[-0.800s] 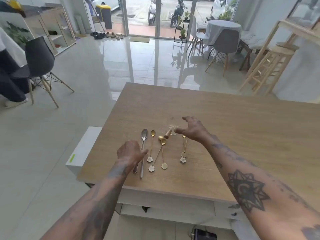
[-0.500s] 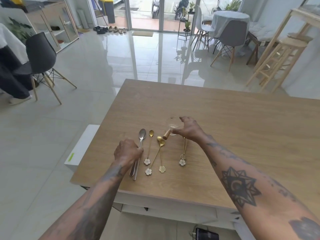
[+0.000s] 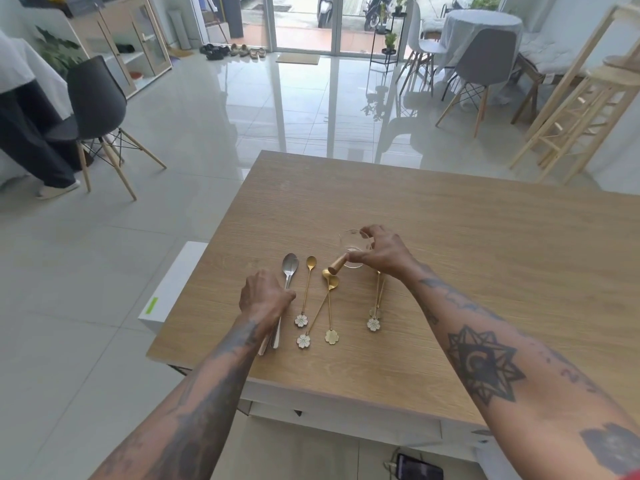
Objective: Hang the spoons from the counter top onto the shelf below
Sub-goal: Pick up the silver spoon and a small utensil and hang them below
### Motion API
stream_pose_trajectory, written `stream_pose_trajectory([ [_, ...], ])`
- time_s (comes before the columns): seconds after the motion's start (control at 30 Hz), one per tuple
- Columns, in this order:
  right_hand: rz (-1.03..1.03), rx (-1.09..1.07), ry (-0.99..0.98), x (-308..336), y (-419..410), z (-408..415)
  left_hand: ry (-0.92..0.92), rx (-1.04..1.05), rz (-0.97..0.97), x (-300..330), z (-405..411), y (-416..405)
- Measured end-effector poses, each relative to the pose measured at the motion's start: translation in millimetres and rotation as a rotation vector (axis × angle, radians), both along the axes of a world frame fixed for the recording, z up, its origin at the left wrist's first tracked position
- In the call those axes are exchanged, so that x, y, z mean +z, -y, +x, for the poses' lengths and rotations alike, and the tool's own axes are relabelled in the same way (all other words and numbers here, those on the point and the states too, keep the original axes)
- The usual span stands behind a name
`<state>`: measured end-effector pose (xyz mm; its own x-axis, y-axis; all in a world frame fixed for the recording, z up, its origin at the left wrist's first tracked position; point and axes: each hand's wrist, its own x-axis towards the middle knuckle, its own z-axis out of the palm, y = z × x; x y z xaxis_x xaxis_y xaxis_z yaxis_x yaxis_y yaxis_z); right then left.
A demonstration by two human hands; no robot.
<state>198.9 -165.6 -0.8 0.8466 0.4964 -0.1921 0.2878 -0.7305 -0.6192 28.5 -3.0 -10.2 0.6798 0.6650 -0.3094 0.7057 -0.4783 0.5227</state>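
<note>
Left hand (image 3: 265, 299) is down on the wooden counter top (image 3: 467, 258), fingers curled over the handles of the silver spoons (image 3: 289, 271), whose bowl pokes out ahead of the knuckles and whose handle ends show behind the wrist; whether it has truly pinched them off the surface, I can't tell. Right hand (image 3: 379, 252) is further out, fingers closed around a small clear glass cup (image 3: 348, 242) with a stubby wooden handle (image 3: 336, 265) sticking out toward the spoons. Between the two hands lie the slim gold spoons: a single gold spoon (image 3: 306, 289) just beside the silver ones, a crossed pair of gold spoons (image 3: 329, 306) with bowls touching near the wooden handle, and more gold spoons (image 3: 377, 299) partly under the right wrist, all with flower-shaped ends pointing back toward the person. Every spoon is on the counter top, none hung yet, and the shelf below is hardly visible past the near edge. These look light, stiff and slick, lying flat, so I'd expect fingertips to skate; sliding a nail under the thin stem, or dragging one to the counter edge, should give purchase. The flower ends look the likeliest part to hook, though no hanging hole shows. The glass is the fragile one here.
</note>
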Motion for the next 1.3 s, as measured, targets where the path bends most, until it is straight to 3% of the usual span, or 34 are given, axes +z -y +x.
stream_pose_trajectory([
  [0.17, 0.022, -0.012, 0.028, 1.0, 1.5, -4.4, 0.001, 0.053, 0.087, -0.8, 6.3, -0.3],
  [0.4, 0.06, -0.022, 0.064, 9.2, 3.9, -10.5, -0.023, 0.071, -0.131, -2.7, 7.3, -16.2],
  [0.53, 0.09, -0.032, 0.083, 18.2, 7.0, -10.4, -0.008, 0.023, -0.155, -3.8, 0.8, -21.2],
  [0.7, 0.112, -0.041, 0.109, 37.3, 10.3, -18.6, 0.072, 0.016, -0.179, -1.2, -13.2, -34.5],
  [0.83, 0.137, -0.046, 0.143, 58.2, 15.4, -36.5, 0.254, 0.101, -0.367, 4.8, -23.6, -47.8],
  [0.97, 0.154, -0.041, 0.183, 85.9, 15.4, -67.3, 0.363, 0.014, -0.527, 29.3, -36.8, -58.8],
  [1.3, 0.192, -0.114, 0.263, 135.5, 0.2, -197.0, 0.482, -0.176, -0.659, 76.2, -127.5, -82.7],
])
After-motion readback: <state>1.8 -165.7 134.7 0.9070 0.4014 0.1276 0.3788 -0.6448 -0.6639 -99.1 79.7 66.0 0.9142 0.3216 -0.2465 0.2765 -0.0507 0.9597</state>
